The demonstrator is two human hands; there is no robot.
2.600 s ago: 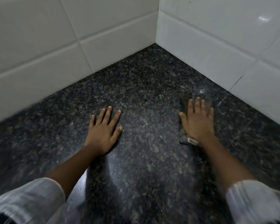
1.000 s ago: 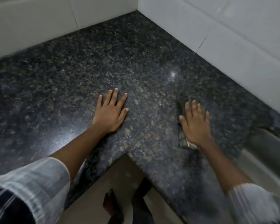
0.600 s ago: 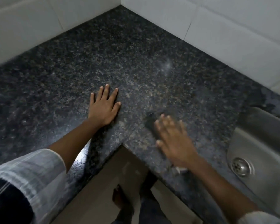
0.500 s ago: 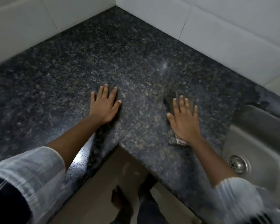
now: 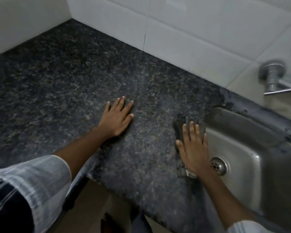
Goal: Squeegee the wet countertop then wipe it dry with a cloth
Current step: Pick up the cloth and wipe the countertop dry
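Cloth position at the sink edge

Cloth (image 5: 181,126) lies flat on the granite countertop (image 5: 74,81), pinned under the right hand (image 5: 194,147). Working from the near edge outward:

1. Near zone. The countertop's front edge has an inside corner, and the floor shows below it. Striped sleeves (image 5: 32,182) frame both forearms.

2. Right hand. Palm down, fingers straight and held close together, thumb out to the left. It presses the cloth onto the stone and does not pinch it. The dark, folded cloth shows beyond the fingertips and at the heel of the palm, so its long axis runs near to far, in line with the forearm.

3. Critical relation. The cloth's right side sits at the rim of the steel sink (image 5: 259,148); the basin and its drain (image 5: 218,165) lie immediately to the right. Unwiped stone, if any remains, lies to the left and toward the far wall. A further stroke to the right would probably carry the cloth over the rim.

4. Left hand (image 5: 118,116). Flat on bare stone, fingers straight and slightly fanned, well apart from the cloth and holding nothing. It appears to serve as a brace. The right hand is the working hand.

5. Far zone. White wall tiles (image 5: 191,39) meet the countertop; a metal tap (image 5: 274,78) projects from the wall above the sink.

No squeegee is in view; the drying stage appears to be under way.
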